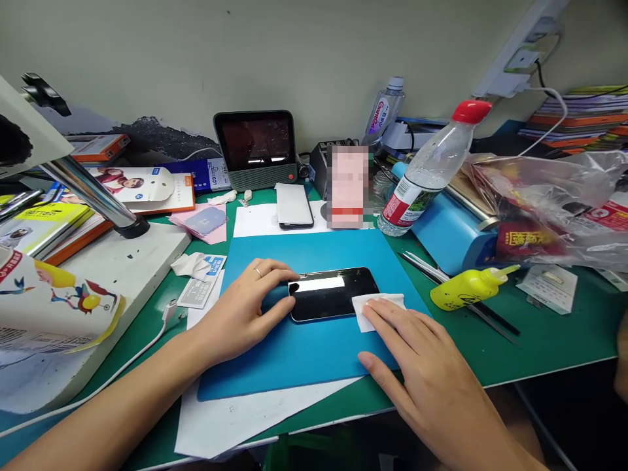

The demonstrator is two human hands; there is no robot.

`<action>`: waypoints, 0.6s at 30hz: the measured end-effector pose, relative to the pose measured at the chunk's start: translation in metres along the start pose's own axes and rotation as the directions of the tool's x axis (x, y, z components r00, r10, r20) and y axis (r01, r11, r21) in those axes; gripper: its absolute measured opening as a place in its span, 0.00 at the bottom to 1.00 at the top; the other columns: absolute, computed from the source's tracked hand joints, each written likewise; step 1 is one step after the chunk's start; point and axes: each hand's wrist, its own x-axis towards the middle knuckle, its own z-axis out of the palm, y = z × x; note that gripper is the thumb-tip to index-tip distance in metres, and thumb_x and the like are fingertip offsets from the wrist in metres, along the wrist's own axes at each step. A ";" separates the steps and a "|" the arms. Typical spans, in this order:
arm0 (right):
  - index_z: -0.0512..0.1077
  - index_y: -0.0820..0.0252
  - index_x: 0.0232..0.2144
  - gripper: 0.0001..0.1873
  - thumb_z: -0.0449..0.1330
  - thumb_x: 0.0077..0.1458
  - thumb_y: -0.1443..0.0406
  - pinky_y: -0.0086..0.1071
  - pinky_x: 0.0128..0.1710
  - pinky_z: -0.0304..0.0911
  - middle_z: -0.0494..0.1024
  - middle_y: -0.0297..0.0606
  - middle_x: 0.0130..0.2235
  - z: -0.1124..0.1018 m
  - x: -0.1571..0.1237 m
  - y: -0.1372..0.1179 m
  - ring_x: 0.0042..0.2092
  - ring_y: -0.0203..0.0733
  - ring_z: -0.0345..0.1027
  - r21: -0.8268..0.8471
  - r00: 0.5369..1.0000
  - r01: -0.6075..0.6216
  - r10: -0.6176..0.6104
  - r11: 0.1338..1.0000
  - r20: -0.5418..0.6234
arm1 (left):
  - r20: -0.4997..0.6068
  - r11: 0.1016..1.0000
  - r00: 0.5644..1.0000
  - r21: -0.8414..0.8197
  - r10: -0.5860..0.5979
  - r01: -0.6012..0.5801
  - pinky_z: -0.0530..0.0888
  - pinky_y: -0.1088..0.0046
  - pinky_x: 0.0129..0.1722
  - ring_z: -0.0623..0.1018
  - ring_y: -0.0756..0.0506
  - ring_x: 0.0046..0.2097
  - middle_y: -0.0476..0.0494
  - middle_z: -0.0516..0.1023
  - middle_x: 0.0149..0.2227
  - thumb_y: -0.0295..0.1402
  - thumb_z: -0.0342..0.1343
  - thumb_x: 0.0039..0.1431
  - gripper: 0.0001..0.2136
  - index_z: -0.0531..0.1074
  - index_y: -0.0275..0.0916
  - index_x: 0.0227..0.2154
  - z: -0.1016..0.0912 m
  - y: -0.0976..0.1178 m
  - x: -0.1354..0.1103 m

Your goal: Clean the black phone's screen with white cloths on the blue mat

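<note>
A smartphone (324, 301) with a glossy black face lies flat on the blue mat (289, 353), its long side running left to right. My left hand (245, 304) grips the phone's left end, thumb and fingertips against its edges. A folded white wipe (366, 320) rests over the phone's lower right corner. My right hand (422, 366) presses this wipe with its fingertips, the thumb held apart above the mat. What lies under the wipe and fingers is hidden.
Right of the mat lie tweezers (426, 267) and a yellow squeeze bottle (466, 289). A red-capped water bottle (426, 173) stands behind them. A smart display (255, 147) and a white phone-shaped item (293, 204) are at the back. A white microscope base (161, 242) and cable (122, 374) occupy the left.
</note>
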 end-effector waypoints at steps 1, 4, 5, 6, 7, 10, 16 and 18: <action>0.69 0.66 0.60 0.25 0.53 0.68 0.57 0.46 0.52 0.65 0.77 0.49 0.58 0.000 -0.001 0.002 0.56 0.53 0.71 -0.004 1.000 0.006 -0.006 1.000 -0.003 | 0.001 1.000 1.000 -0.002 -0.005 0.005 0.72 0.58 0.56 0.69 0.39 0.59 0.42 0.71 0.57 0.41 0.50 0.71 0.15 0.69 0.49 0.57 0.000 0.000 0.000; 0.68 0.65 0.60 0.25 0.54 0.68 0.56 0.45 0.53 0.65 0.77 0.48 0.58 0.001 -0.003 0.007 0.56 0.53 0.71 -0.008 1.000 0.012 -0.012 1.000 0.000 | 0.009 1.000 1.000 -0.008 -0.004 0.004 0.72 0.58 0.56 0.69 0.40 0.58 0.43 0.71 0.57 0.39 0.49 0.72 0.14 0.68 0.49 0.57 0.000 0.000 0.000; 0.68 0.64 0.61 0.25 0.54 0.67 0.56 0.45 0.53 0.65 0.77 0.48 0.58 0.001 -0.004 0.009 0.56 0.52 0.71 -0.007 1.000 0.015 -0.015 1.000 0.002 | 0.011 1.000 1.000 -0.010 0.002 -0.001 0.72 0.58 0.56 0.69 0.40 0.58 0.43 0.71 0.57 0.39 0.49 0.72 0.14 0.68 0.48 0.57 0.000 0.000 0.001; 0.68 0.64 0.61 0.25 0.54 0.67 0.56 0.44 0.53 0.65 0.77 0.47 0.58 0.001 -0.004 0.011 0.56 0.52 0.71 -0.004 1.000 0.019 -0.019 1.000 0.006 | 0.008 1.000 1.000 -0.012 0.008 -0.008 0.72 0.58 0.56 0.69 0.40 0.58 0.43 0.71 0.57 0.38 0.48 0.72 0.14 0.68 0.48 0.57 0.000 0.000 0.001; 0.68 0.63 0.60 0.25 0.55 0.67 0.55 0.44 0.53 0.64 0.77 0.47 0.57 0.000 -0.004 0.012 0.56 0.52 0.71 -0.001 1.000 0.027 -0.027 1.000 0.008 | 0.001 1.000 1.000 -0.013 0.014 -0.014 0.71 0.58 0.56 0.69 0.40 0.58 0.43 0.72 0.56 0.37 0.48 0.72 0.14 0.68 0.47 0.57 0.000 0.000 0.002; 0.69 0.63 0.59 0.24 0.55 0.67 0.55 0.44 0.54 0.64 0.77 0.47 0.56 0.000 -0.001 0.015 0.55 0.52 0.71 0.007 0.998 0.061 -0.061 0.998 0.015 | -0.033 0.999 0.999 -0.015 0.035 -0.035 0.71 0.58 0.56 0.70 0.41 0.56 0.42 0.73 0.55 0.31 0.45 0.72 0.14 0.68 0.44 0.56 0.000 0.000 0.003; 0.70 0.65 0.57 0.26 0.55 0.67 0.53 0.44 0.53 0.63 0.77 0.49 0.53 0.005 0.018 0.002 0.54 0.54 0.70 0.006 0.993 0.118 -0.118 0.993 0.014 | -0.095 0.998 0.993 -0.006 0.067 -0.068 0.72 0.61 0.52 0.71 0.42 0.51 0.42 0.75 0.53 0.21 0.45 0.66 0.18 0.67 0.39 0.55 -0.001 -0.003 0.004; 0.70 0.66 0.57 0.26 0.56 0.66 0.53 0.45 0.52 0.64 0.77 0.50 0.53 0.007 0.025 -0.008 0.53 0.54 0.70 0.021 0.988 0.150 -0.151 0.988 0.016 | -0.113 0.997 0.991 -0.008 0.073 -0.074 0.72 0.61 0.51 0.71 0.42 0.50 0.43 0.76 0.52 0.21 0.45 0.65 0.18 0.68 0.38 0.54 -0.001 -0.003 0.004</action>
